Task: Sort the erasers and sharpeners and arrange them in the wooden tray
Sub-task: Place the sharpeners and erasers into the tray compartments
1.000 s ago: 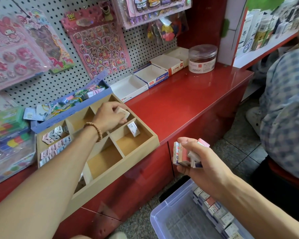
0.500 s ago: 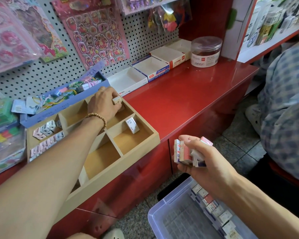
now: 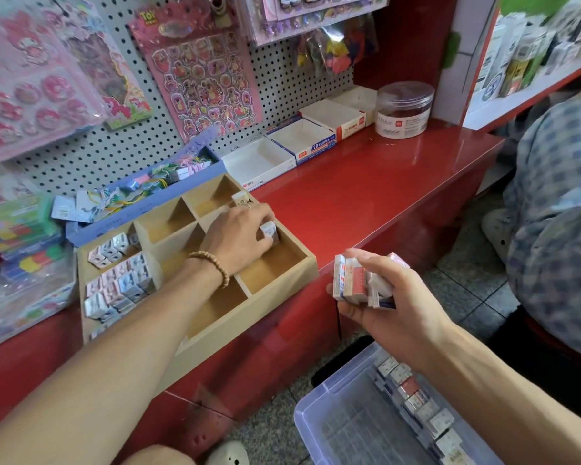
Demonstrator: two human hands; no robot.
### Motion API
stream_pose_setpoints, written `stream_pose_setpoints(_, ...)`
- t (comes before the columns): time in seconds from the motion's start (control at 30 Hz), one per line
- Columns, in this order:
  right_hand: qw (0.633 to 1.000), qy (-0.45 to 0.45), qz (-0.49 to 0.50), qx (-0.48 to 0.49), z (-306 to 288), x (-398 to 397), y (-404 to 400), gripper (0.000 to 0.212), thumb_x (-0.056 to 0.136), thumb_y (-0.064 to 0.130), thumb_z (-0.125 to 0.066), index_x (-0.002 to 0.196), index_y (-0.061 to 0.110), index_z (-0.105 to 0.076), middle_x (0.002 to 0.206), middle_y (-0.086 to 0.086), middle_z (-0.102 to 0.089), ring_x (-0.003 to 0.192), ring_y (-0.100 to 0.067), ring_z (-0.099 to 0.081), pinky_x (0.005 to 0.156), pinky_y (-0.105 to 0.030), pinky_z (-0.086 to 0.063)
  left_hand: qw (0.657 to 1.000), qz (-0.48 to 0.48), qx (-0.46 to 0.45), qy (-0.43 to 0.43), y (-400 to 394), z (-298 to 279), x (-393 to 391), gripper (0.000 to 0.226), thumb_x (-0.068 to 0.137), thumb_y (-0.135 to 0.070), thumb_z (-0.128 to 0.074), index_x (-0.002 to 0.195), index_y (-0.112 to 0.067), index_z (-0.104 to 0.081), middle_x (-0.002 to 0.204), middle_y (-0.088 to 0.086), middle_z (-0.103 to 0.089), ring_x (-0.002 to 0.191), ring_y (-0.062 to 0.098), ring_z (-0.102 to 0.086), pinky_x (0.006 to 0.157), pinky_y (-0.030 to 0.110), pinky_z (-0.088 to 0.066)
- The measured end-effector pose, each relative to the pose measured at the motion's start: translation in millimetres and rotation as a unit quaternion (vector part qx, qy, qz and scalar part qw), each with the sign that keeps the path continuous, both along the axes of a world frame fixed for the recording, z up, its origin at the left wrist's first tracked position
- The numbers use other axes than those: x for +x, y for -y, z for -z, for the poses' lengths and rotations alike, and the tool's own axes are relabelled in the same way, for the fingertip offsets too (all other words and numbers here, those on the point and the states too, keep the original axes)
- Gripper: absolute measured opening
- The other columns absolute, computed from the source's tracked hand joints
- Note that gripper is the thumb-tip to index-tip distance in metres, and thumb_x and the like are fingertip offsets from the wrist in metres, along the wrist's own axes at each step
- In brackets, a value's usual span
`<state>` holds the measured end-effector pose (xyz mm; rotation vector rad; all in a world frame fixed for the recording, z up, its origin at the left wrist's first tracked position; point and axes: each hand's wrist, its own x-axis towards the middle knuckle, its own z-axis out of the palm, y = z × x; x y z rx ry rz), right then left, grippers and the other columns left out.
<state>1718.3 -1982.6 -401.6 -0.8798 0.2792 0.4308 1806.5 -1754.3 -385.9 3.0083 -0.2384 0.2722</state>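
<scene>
Two bare hands are at work over a red counter (image 3: 366,196). The left hand (image 3: 240,238) reaches into the wooden tray (image 3: 279,286), which sits at the counter's front edge, and its curled fingers pinch a small white eraser (image 3: 269,229) over the right-hand middle compartment; a beaded bracelet (image 3: 212,265) circles that wrist. Another white eraser (image 3: 241,198) leans in the far right compartment, just beyond the fingers. The tray's two left compartments are packed with small boxed pieces (image 3: 119,283) standing in rows, while the near right compartments show bare wood. The right hand (image 3: 393,307) is held off the counter's front edge, above the floor, its fingers and thumb wrapped around a bundle of erasers (image 3: 361,280) in white, red and pink sleeves, stacked side by side on edge. Below it, a clear plastic bin (image 3: 316,417) on the floor holds a line of more erasers (image 3: 416,401) along its right wall. Behind the tray lies a blue box (image 3: 141,209) of tangled coloured items, and open white cartons (image 3: 259,159) and a lidded round tub (image 3: 404,110) stand along the pegboard (image 3: 275,75) hung with sticker sheets. A person in a checked shirt (image 3: 557,203) is at the right edge.
</scene>
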Motion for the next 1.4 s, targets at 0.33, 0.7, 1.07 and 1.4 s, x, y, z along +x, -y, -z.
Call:
stream_pose_setpoints(0.33,0.999,0.023,-0.006,0.027,-10.1,1.1,-4.6,0.018,0.092,0.013,-0.057,0.106,0.005,-0.067,0.09,-0.016,-0.067,0.076,-0.026,-0.066,0.069,-0.037,-0.053,0.967,0.091,-0.235,-0.029,45.7,-28.1,-44.7,0.029,0.079,-0.045,-0.072,0.099,-0.023,-0.07,0.082,-0.009,-0.066,0.069,0.003,-0.06,0.066,0.019,-0.051)
stream_pose_setpoints(0.7,0.996,0.076,-0.034,-0.032,-20.9,4.5,-25.0,0.02,0.093,-0.007,-0.051,0.106,0.0,-0.065,0.091,-0.018,-0.074,0.078,-0.024,-0.073,0.066,-0.033,-0.06,0.897,0.033,-0.426,-0.11,31.3,-51.1,-63.0,0.018,0.08,0.004,-0.071,0.094,-0.008,-0.069,0.078,0.014,-0.068,0.063,0.021,-0.064,0.055,0.029,-0.055)
stream_pose_setpoints(1.07,0.993,0.07,-0.06,-0.075,-23.9,-2.9,-56.1,0.021,0.089,-0.008,-0.062,0.108,0.002,-0.064,0.096,-0.019,-0.074,0.091,-0.033,-0.074,0.084,-0.043,-0.06,0.965,-0.194,-0.174,0.018,-105.6,-31.4,-24.0,0.012,0.082,-0.011,-0.074,0.091,-0.016,-0.069,0.081,-0.003,-0.066,0.081,0.017,-0.061,0.074,0.029,-0.049)
stream_pose_setpoints(1.4,0.993,0.066,-0.064,-0.072,-19.4,-1.6,-63.8,0.018,0.087,-0.005,-0.067,0.093,0.01,-0.061,0.083,-0.012,-0.073,0.074,-0.022,-0.073,0.057,-0.031,-0.059,0.982,-0.183,-0.043,-0.014,-107.8,-6.8,4.8,0.03,0.082,-0.026,-0.073,0.068,-0.032,-0.048,0.09,-0.004,-0.065,0.086,0.024,-0.061,0.076,0.044,-0.056)
